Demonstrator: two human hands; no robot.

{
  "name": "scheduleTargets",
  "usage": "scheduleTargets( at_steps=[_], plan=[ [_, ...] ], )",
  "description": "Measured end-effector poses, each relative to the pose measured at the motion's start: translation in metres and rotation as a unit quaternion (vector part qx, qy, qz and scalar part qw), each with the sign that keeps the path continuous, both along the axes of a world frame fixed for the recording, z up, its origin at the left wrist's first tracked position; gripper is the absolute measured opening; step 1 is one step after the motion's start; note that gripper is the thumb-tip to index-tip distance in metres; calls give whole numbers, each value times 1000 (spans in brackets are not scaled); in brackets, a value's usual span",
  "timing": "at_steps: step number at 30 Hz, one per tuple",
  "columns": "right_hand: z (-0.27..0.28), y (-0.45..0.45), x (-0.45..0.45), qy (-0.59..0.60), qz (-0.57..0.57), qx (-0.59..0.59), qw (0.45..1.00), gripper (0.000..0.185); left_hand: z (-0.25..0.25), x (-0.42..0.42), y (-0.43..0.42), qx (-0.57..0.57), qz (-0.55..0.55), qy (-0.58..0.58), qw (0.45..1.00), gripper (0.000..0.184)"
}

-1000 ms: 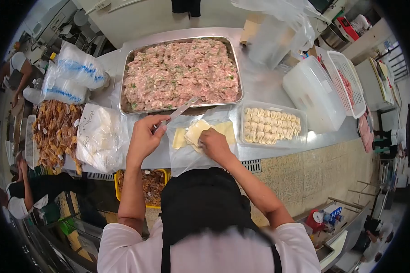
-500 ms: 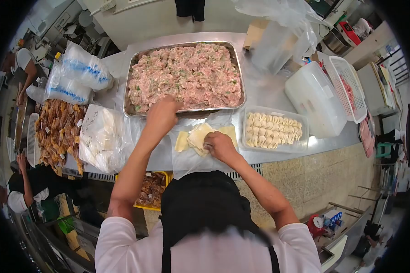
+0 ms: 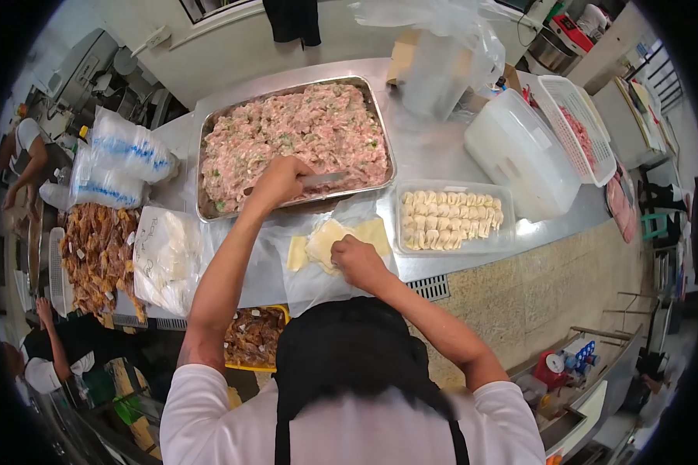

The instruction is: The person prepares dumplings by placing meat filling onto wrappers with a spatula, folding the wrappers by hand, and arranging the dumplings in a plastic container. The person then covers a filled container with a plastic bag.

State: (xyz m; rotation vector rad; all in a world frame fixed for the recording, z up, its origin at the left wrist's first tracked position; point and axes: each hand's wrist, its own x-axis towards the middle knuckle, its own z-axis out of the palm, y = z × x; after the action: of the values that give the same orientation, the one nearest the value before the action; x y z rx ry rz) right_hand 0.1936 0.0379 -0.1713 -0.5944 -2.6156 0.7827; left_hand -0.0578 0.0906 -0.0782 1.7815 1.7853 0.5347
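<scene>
Head view: left hand, fingers clamped on blade, over far meat; right hand, fingers pinching near wrappers, seemingly steadying them.

Fully legible text: none. Partial stuff only:

- White plastic bag, left part of the tabletop, by the front edge: dark handwriting down its left side, a few short lines set at a slant. First letter looks like an R; can't make out the words.
- Two clear plastic bags stacked behind it, toward the back-left corner: blue print on the upper bag, more on the lower bag. Creased and blurred, can't read either.
- Red item off the tabletop, lower right: pale round face, any markings too small.
</scene>
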Motion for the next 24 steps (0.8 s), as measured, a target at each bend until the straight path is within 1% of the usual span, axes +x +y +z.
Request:
scheduleTargets(
  at_steps=[2,3,5,6,8,9,11,12,13,14,15,17,18,20,21,22,24],
  plan=[
    [-1,0,0,-9,1,24,1000,5,-12,3,2,58,44,127,989,31],
    [0,0,1,-10,1,24,1000,5,-21,5,2,57,45,127,989,31],
    [1,3,1,18,-13,-15,1000,6,-38,7,1,87,-46,207,973,33],
    [2,4,1,18,-12,-15,1000,6,-39,7,-1,87,-45,207,973,33],
    [3,7,2,34,-15,-38,999,9,-43,7,-2,98,-65,162,980,38],
    [1,9,3,34,-16,-38,999,9,-43,2,-1,99,-66,162,980,38],
    [-4,14,3,38,-32,-127,991,13,-43,-13,-1,102,-75,24,992,36],
    [-3,17,3,38,-32,-126,991,13,-38,-15,-4,103,-74,24,992,36],
    [-1,21,4,63,-27,-193,979,12,-28,-15,-10,-1,-8,-72,997,34],
    [2,25,6,88,-23,-260,961,11,-18,-15,-16,-104,58,-167,979,32],
    [5,28,8,88,-23,-260,961,11,-12,-15,-21,-104,57,-167,979,32],
    [12,32,11,118,-50,-386,914,10,-3,-14,-31,-119,89,-275,950,24],
    [13,33,12,117,-50,-387,913,10,1,-11,-38,-120,90,-276,949,24],
    [14,34,13,233,-100,-503,826,12,5,-4,-54,-113,134,-369,913,15],
    [19,35,15,253,-113,-559,782,17,3,1,-62,-114,134,-369,913,15],
    [27,34,15,252,-113,-559,782,17,1,6,-70,-115,138,-390,903,14],
    [39,30,13,281,-162,-626,709,16,-2,23,-83,-116,143,-411,893,16]
  ],
)
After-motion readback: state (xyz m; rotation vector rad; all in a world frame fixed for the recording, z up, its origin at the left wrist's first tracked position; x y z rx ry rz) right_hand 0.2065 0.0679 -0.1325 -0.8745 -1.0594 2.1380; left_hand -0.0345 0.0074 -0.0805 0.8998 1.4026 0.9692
